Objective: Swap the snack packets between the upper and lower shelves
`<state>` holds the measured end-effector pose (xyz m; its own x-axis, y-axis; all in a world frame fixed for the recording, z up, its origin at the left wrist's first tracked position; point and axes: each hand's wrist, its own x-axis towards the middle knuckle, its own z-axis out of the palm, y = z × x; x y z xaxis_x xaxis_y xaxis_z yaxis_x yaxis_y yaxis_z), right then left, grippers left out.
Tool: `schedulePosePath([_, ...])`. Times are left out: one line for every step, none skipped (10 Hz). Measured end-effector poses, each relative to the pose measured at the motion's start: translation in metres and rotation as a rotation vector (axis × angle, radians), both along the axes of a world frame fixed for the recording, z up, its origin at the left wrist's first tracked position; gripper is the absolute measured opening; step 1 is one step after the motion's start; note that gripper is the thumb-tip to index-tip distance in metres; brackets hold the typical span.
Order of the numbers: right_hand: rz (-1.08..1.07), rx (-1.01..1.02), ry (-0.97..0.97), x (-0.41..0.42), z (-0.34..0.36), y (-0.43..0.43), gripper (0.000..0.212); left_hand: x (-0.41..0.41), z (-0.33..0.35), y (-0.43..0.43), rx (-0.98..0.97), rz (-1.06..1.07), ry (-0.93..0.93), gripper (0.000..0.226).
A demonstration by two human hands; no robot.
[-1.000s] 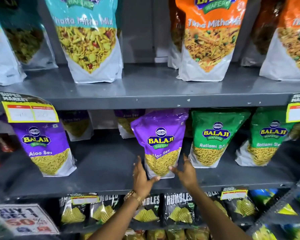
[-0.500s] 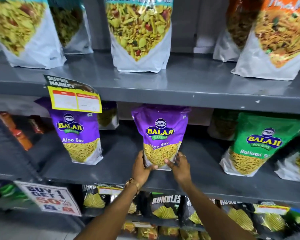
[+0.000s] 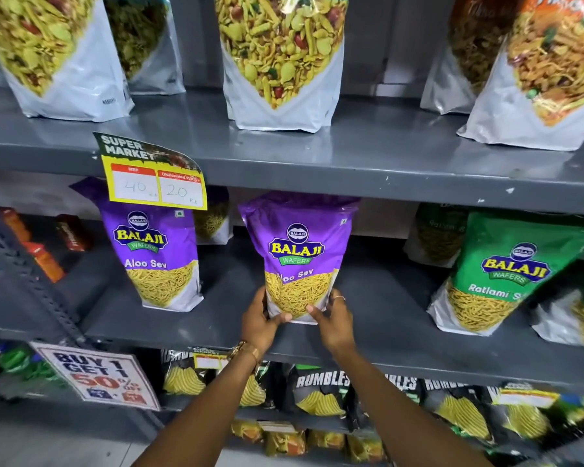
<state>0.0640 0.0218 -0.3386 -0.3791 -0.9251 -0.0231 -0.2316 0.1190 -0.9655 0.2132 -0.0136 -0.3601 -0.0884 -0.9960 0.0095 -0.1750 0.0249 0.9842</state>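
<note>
A grey metal rack fills the view, with an upper shelf (image 3: 351,163) and a lower shelf (image 3: 385,318). On the upper shelf stand big white mix bags (image 3: 280,62), upright, side by side with gaps between them. On the lower shelf stand purple and green packets. At the right is a green packet (image 3: 506,274), tilted a little. At the left is a purple packet (image 3: 155,257), upright, and its top is partly hidden by a yellow price tag (image 3: 155,187) that hangs from the edge of the upper shelf. Between these two is the held packet (image 3: 300,254), purple, upright, at the middle of the lower shelf; I cannot tell if its bottom touches the shelf. The left hand (image 3: 260,321) grips its lower left corner, the thumb lies on the front. The right hand (image 3: 334,318) grips the lower right corner in the same way. A gold bracelet (image 3: 246,350) is on the left wrist.
</note>
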Motion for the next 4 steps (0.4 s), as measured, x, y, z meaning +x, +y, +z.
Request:
schedulePosePath([-0.002, -0.004, -0.001, 0.0, 0.0, -0.002, 0.046, -0.003, 0.002, 0.001, -0.006, 0.012, -0.014, 0.089])
schedulePosePath([0.012, 0.019, 0.012, -0.001, 0.002, -0.002, 0.048, -0.003, 0.003, 0.0, 0.013, 0.005, -0.051, 0.086])
schedulePosePath([0.039, 0.031, 0.024, -0.003, 0.002, 0.003, 0.056, 0.002, 0.003, 0.001, 0.027, -0.019, -0.11, 0.091])
schedulePosePath([0.052, 0.05, 0.064, -0.002, 0.006, 0.014, 0.079, 0.005, 0.002, 0.004, 0.02, -0.048, -0.158, 0.094])
